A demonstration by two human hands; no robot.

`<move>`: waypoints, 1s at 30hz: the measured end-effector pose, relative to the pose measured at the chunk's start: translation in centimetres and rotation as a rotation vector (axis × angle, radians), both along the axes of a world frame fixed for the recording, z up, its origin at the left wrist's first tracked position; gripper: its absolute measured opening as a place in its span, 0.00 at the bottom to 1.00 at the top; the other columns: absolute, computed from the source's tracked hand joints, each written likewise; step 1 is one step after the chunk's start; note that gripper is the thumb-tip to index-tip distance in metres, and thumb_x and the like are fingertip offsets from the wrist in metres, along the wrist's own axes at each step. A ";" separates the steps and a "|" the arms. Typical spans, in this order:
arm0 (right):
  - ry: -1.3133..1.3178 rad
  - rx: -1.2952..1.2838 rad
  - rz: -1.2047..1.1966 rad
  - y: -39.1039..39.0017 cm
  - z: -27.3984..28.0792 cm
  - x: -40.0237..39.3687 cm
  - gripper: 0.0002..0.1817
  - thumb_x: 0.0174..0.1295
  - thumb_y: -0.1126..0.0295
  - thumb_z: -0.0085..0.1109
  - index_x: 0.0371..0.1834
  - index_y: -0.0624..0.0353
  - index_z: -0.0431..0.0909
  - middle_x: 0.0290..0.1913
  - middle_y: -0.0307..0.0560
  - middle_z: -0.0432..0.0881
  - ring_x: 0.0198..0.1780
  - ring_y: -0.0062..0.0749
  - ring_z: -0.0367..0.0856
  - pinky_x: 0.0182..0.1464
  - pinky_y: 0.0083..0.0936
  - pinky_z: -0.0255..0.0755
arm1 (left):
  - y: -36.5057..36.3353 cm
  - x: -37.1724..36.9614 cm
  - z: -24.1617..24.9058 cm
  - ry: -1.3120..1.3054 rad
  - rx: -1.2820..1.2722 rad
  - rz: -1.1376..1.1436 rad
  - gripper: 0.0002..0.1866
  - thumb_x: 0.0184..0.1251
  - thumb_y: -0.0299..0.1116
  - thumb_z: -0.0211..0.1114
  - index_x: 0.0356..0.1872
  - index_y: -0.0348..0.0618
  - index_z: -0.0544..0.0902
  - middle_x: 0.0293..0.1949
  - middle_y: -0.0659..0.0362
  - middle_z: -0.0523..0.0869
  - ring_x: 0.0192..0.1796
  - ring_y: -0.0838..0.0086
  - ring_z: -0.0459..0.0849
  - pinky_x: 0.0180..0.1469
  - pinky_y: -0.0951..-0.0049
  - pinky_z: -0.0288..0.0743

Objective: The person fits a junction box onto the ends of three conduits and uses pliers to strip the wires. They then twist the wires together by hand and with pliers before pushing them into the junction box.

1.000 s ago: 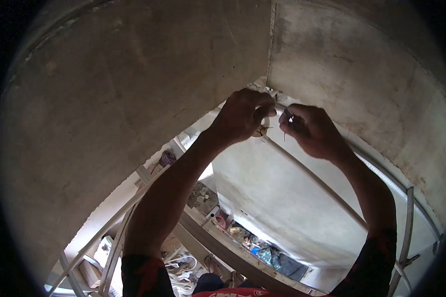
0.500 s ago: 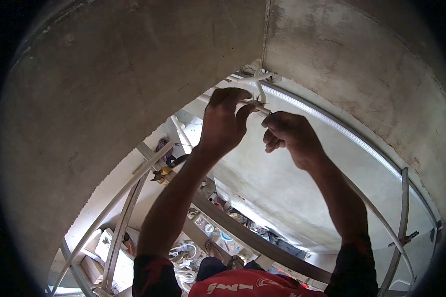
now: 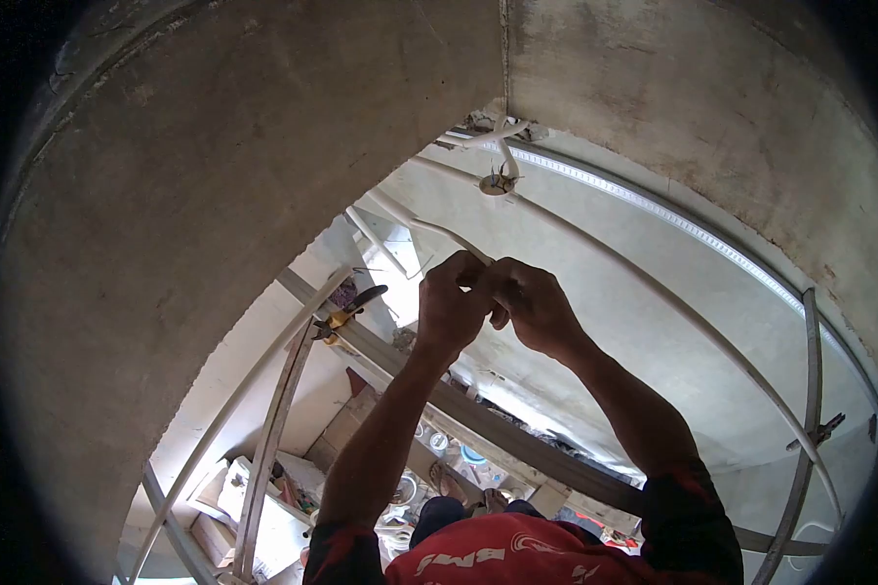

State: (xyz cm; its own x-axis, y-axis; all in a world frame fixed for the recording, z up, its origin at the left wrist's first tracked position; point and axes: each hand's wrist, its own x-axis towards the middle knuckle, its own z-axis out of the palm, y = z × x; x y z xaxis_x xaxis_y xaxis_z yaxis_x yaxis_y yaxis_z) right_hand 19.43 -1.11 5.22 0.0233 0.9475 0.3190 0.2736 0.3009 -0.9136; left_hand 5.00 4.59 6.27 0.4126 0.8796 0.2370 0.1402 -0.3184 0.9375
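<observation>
Running diagonally across the view, a long grey beam (image 3: 478,417). Lying at its upper-left stretch, pliers (image 3: 338,319) with yellow and black handles, head toward the lower left. Far beneath, a cluttered floor (image 3: 493,478), bearing a small white tub (image 3: 439,443), near it a blue-rimmed basin (image 3: 473,455), and other clutter too small to tell apart.

Dim grey wall (image 3: 215,166) at ten o'clock, meeting a stained wall (image 3: 673,97) at one along a vertical seam; brighter pale wall (image 3: 693,380) at four; cluttered floor (image 3: 466,477) at six.
</observation>
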 end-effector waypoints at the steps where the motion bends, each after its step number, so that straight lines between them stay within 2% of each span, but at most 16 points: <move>1: 0.017 -0.024 0.031 -0.3 0.4 -0.2 0.12 0.79 0.67 0.51 0.43 0.64 0.81 0.27 0.43 0.83 0.26 0.23 0.81 0.31 0.25 0.77 | 0.2 0.0 -0.6 -0.019 -0.024 0.021 0.14 0.73 0.38 0.69 0.35 0.35 0.85 0.29 0.57 0.89 0.30 0.78 0.85 0.34 0.74 0.78; 4: -0.012 -0.066 0.048 -0.4 0.0 0.0 0.11 0.79 0.69 0.51 0.43 0.64 0.81 0.28 0.44 0.84 0.26 0.24 0.82 0.31 0.25 0.78 | 0.5 -0.1 -2.4 -0.153 -0.154 0.015 0.15 0.70 0.40 0.71 0.33 0.35 0.87 0.26 0.58 0.88 0.28 0.79 0.83 0.33 0.72 0.77; 8: -0.132 -0.009 0.030 -0.7 -0.9 0.2 0.10 0.78 0.71 0.52 0.42 0.65 0.82 0.28 0.46 0.85 0.27 0.26 0.84 0.31 0.28 0.78 | -0.8 -0.3 -2.4 -0.071 -0.133 0.099 0.14 0.71 0.38 0.70 0.34 0.35 0.88 0.26 0.57 0.89 0.28 0.78 0.84 0.33 0.71 0.78; 10: -0.180 -0.022 0.023 -1.0 -0.5 0.2 0.10 0.77 0.72 0.52 0.41 0.65 0.82 0.28 0.48 0.85 0.27 0.27 0.85 0.31 0.30 0.78 | -1.0 -0.8 -2.2 0.045 0.098 0.114 0.16 0.75 0.41 0.66 0.35 0.35 0.86 0.26 0.58 0.88 0.29 0.76 0.86 0.34 0.72 0.81; 15: -0.293 -0.015 0.004 -1.2 -0.1 0.2 0.10 0.76 0.70 0.53 0.40 0.64 0.82 0.26 0.48 0.85 0.26 0.32 0.86 0.32 0.34 0.77 | -1.4 -0.9 -2.1 0.060 0.184 0.146 0.16 0.73 0.41 0.66 0.35 0.35 0.87 0.24 0.57 0.87 0.27 0.75 0.86 0.34 0.70 0.80; 17: -0.327 -0.062 -0.008 -1.3 0.1 0.3 0.09 0.75 0.68 0.55 0.40 0.61 0.81 0.25 0.51 0.85 0.26 0.42 0.87 0.33 0.36 0.77 | -1.5 -1.1 -2.1 0.077 0.178 0.147 0.16 0.73 0.41 0.66 0.35 0.36 0.87 0.23 0.57 0.86 0.27 0.74 0.86 0.34 0.69 0.79; 18: -0.327 -0.062 -0.007 -1.3 0.2 0.5 0.09 0.75 0.68 0.55 0.40 0.61 0.81 0.25 0.51 0.85 0.26 0.42 0.87 0.33 0.36 0.77 | -1.6 -1.2 -2.2 0.108 0.202 0.171 0.14 0.74 0.38 0.65 0.35 0.36 0.86 0.24 0.54 0.86 0.27 0.71 0.86 0.34 0.66 0.79; 20: -0.459 0.070 -0.102 -1.3 0.3 0.9 0.07 0.74 0.68 0.58 0.40 0.59 0.81 0.26 0.54 0.85 0.28 0.51 0.87 0.33 0.41 0.78 | -1.6 -1.4 -2.5 0.139 0.226 0.190 0.12 0.74 0.35 0.64 0.34 0.36 0.85 0.25 0.52 0.87 0.27 0.67 0.87 0.34 0.64 0.79; 22: -0.502 0.104 -0.093 -1.5 0.2 1.1 0.06 0.72 0.68 0.59 0.40 0.59 0.80 0.27 0.55 0.85 0.29 0.54 0.87 0.33 0.44 0.78 | -1.4 -1.8 -2.5 0.162 0.131 0.065 0.14 0.78 0.38 0.60 0.38 0.37 0.85 0.24 0.59 0.82 0.25 0.77 0.81 0.29 0.70 0.74; 23: -0.546 0.139 -0.079 -1.5 0.2 1.2 0.05 0.71 0.69 0.61 0.40 0.58 0.80 0.28 0.57 0.86 0.31 0.57 0.87 0.33 0.47 0.78 | -1.3 -1.9 -2.5 0.160 0.132 0.061 0.14 0.78 0.38 0.60 0.38 0.37 0.85 0.24 0.59 0.82 0.25 0.77 0.81 0.29 0.70 0.74; 24: -0.547 0.139 -0.084 -1.5 0.2 1.1 0.05 0.71 0.69 0.61 0.40 0.58 0.80 0.28 0.57 0.86 0.31 0.57 0.87 0.33 0.47 0.78 | -1.1 -2.1 -2.5 0.098 -0.013 -0.028 0.14 0.79 0.38 0.60 0.40 0.37 0.85 0.26 0.60 0.83 0.25 0.77 0.80 0.29 0.71 0.73; 25: -0.572 0.169 -0.113 -1.5 0.0 1.0 0.05 0.72 0.69 0.60 0.42 0.58 0.80 0.28 0.55 0.86 0.29 0.53 0.86 0.32 0.43 0.76 | -1.0 -2.1 -2.4 0.037 -0.157 -0.117 0.13 0.80 0.38 0.59 0.41 0.38 0.84 0.27 0.60 0.83 0.25 0.77 0.79 0.29 0.72 0.72; 26: -0.595 0.201 -0.142 -1.5 -0.1 1.0 0.05 0.73 0.69 0.59 0.43 0.58 0.80 0.29 0.53 0.87 0.27 0.50 0.85 0.32 0.40 0.75 | -0.9 -2.2 -2.7 0.040 -0.156 -0.120 0.13 0.80 0.38 0.59 0.41 0.38 0.84 0.27 0.60 0.83 0.25 0.77 0.79 0.29 0.72 0.72; 28: -0.555 0.263 -0.153 -1.2 -0.5 1.1 0.05 0.74 0.70 0.58 0.44 0.58 0.81 0.28 0.53 0.87 0.26 0.49 0.85 0.32 0.40 0.75 | -0.8 -2.2 -3.0 -0.224 -0.333 -0.233 0.15 0.82 0.40 0.58 0.44 0.38 0.84 0.30 0.61 0.83 0.28 0.77 0.79 0.31 0.73 0.72; 29: -0.518 0.324 -0.160 -1.0 -0.6 1.2 0.05 0.74 0.70 0.58 0.44 0.58 0.82 0.27 0.54 0.86 0.25 0.49 0.84 0.31 0.39 0.75 | -0.9 -2.2 -2.7 -0.220 -0.333 -0.236 0.15 0.82 0.40 0.58 0.44 0.38 0.84 0.30 0.61 0.83 0.28 0.77 0.79 0.31 0.73 0.72; 30: -0.515 0.322 -0.163 -1.1 -0.3 1.3 0.05 0.74 0.70 0.58 0.44 0.58 0.82 0.27 0.54 0.86 0.25 0.49 0.84 0.31 0.39 0.75 | -1.2 -2.3 -2.2 -0.334 -0.492 -0.218 0.16 0.83 0.41 0.56 0.44 0.39 0.85 0.29 0.61 0.83 0.29 0.77 0.79 0.34 0.73 0.74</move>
